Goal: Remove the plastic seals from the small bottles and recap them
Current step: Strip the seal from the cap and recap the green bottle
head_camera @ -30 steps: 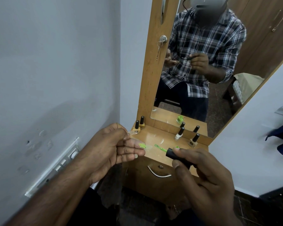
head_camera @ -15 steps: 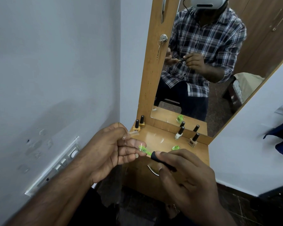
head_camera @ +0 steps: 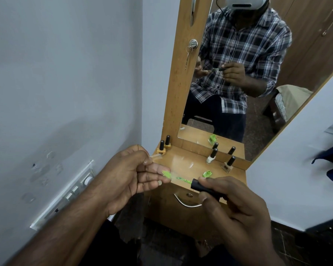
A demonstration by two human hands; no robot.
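Note:
My right hand (head_camera: 236, 208) grips a black bottle cap (head_camera: 197, 184) whose brush (head_camera: 181, 179) is wet with green polish and points left at my left hand (head_camera: 127, 177). The brush tip meets a green smear on one left fingertip. A clear plastic seal (head_camera: 155, 156) is pinched between my left thumb and forefinger. An uncapped green bottle (head_camera: 207, 173) stands on the wooden shelf (head_camera: 181, 162) just behind the cap. Two capped yellow bottles (head_camera: 161, 149) stand at the shelf's back left. A white bottle (head_camera: 211, 157) and a beige bottle (head_camera: 229, 165), both capped, stand by the mirror.
A tall mirror (head_camera: 238, 73) in a wooden frame rises behind the shelf and reflects me seated. A key hangs from a lock (head_camera: 192, 44) on the frame. Below the shelf is a drawer with a metal handle (head_camera: 185, 202). A switch panel (head_camera: 69, 191) sits on the left wall.
My right hand brought the cap and brush left to my left fingertips, then drew back slightly right. The green smear on the fingertip has grown. My left hand stayed put.

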